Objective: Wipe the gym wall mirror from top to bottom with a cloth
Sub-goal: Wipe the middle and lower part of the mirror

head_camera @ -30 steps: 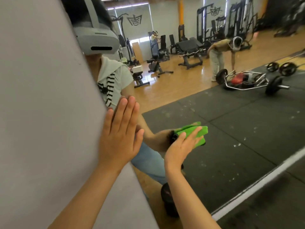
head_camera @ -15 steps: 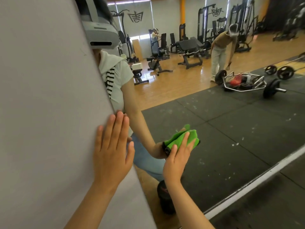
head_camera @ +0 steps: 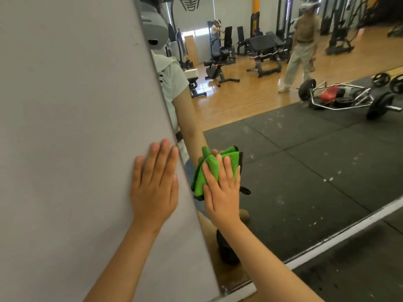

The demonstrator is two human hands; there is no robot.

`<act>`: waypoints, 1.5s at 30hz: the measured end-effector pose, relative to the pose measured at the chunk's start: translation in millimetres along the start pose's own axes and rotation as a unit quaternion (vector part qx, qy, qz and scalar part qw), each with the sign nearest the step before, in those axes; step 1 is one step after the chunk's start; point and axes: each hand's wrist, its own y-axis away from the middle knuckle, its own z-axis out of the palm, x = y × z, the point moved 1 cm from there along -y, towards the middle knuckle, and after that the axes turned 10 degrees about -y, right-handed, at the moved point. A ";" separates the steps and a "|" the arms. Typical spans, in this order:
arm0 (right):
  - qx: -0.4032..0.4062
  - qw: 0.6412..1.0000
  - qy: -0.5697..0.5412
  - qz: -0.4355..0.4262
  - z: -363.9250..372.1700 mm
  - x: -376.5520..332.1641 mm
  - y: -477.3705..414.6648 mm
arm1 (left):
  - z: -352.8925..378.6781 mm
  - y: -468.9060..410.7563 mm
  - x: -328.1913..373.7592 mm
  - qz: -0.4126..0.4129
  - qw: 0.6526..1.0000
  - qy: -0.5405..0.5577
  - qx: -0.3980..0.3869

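Here, my right hand (head_camera: 221, 192) lies flat on the cloth (head_camera: 209, 168), fingers straight and close together, pressing it against the mirror (head_camera: 305, 171) rather than gripping it. The cloth is bright green with a nubbly, towel-like pile and a thin black edging. It is folded into several layers that fan out past my fingertips and hang below my thumb side. It sits against the glass just inside the mirror's left edge, well above the mirror's bottom frame, and its reflection meets it from behind. My left hand (head_camera: 153, 188) holds nothing: it rests palm-down with fingers extended on the grey wall (head_camera: 76, 127) just left of the mirror's edge, its fingertips almost at that edge. Pale specks show across the dark part of the mirror, right of the cloth. I cannot tell whether they sit on the glass or on the reflected floor mat.
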 end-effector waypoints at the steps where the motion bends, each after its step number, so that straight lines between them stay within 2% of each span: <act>1: -0.011 1.000 0.005 0.006 0.9 5.1 17.9 | 2.2 1.9 1.5 0.000 1.000 -0.014 0.001; 4: -0.001 0.998 -0.015 0.069 4.8 -4.3 40.3 | 7.0 6.3 4.8 -0.002 0.999 -0.036 0.008; 6: 0.021 0.994 -0.044 0.094 7.2 -23.7 16.6 | 7.5 5.9 5.5 -0.001 0.999 -0.039 0.010; 11: 0.052 0.997 -0.041 0.047 9.8 -48.0 -33.7 | 8.6 9.0 6.7 0.002 0.999 -0.040 0.014; 13: 0.029 0.999 -0.025 -0.002 14.1 -36.7 -16.6 | 9.1 9.0 6.9 0.002 0.999 -0.045 0.016; 15: -0.027 0.999 0.005 -0.040 18.8 -18.2 23.2 | 8.4 8.5 6.5 0.005 0.999 -0.046 0.012; 17: -0.085 0.995 0.037 -0.046 17.4 0.3 65.8 | 8.1 10.0 6.5 0.013 0.999 -0.045 0.008; 19: -0.095 0.994 0.044 -0.032 11.0 13.3 80.8 | 8.3 10.3 6.8 0.018 0.999 -0.051 0.009; 23: 0.019 0.998 0.018 0.052 -2.0 17.9 30.4 | 8.7 10.0 7.8 0.013 0.998 -0.067 0.006; 25: 0.093 0.987 -0.014 0.131 0.7 7.1 5.7 | 8.9 11.5 8.4 0.013 0.997 -0.077 0.004; 27: 0.127 0.976 -0.051 0.172 11.9 -12.6 1.9 | 8.9 11.9 8.7 0.015 0.996 -0.088 0.003; 29: 0.099 0.982 -0.060 0.147 25.1 -24.8 18.8 | 8.2 11.5 8.5 0.016 0.995 -0.099 -0.001; 33: 0.002 1.000 0.008 0.002 19.6 7.1 61.9 | 7.6 12.3 9.5 0.017 0.995 -0.102 -0.001; 34: 0.006 1.000 0.026 0.014 12.2 21.8 65.5 | 7.6 12.9 9.7 0.016 0.995 -0.102 0.001; 35: 0.041 0.996 0.024 0.080 4.1 40.4 66.9 | 7.8 12.9 9.8 0.017 0.995 -0.102 0.003; 36: 0.101 0.973 -0.016 0.208 -6.4 57.4 61.8 | 7.9 12.2 10.1 0.017 0.995 -0.102 0.005; 37: 0.175 0.913 -0.088 0.359 -16.6 74.3 53.7 | 7.8 11.6 10.1 0.016 0.995 -0.102 0.005; 38: 0.239 0.842 -0.138 0.464 -24.6 86.2 44.7 | 7.0 11.6 10.1 0.014 0.995 -0.101 0.003; 39: 0.280 0.796 -0.162 0.512 -29.5 90.3 35.8 | 6.3 12.3 10.0 0.013 0.995 -0.097 0.002; 40: 0.294 0.792 -0.162 0.510 -30.6 84.5 27.3 | 6.6 13.8 9.7 0.014 0.995 -0.094 0.005; 42: 0.281 0.833 -0.161 0.449 -21.6 56.8 14.5 | 8.1 14.0 8.7 0.017 0.995 -0.099 0.006; 45: 0.221 0.885 -0.171 0.374 -5.3 13.9 10.8 | 7.7 14.0 8.8 0.018 0.995 -0.098 0.003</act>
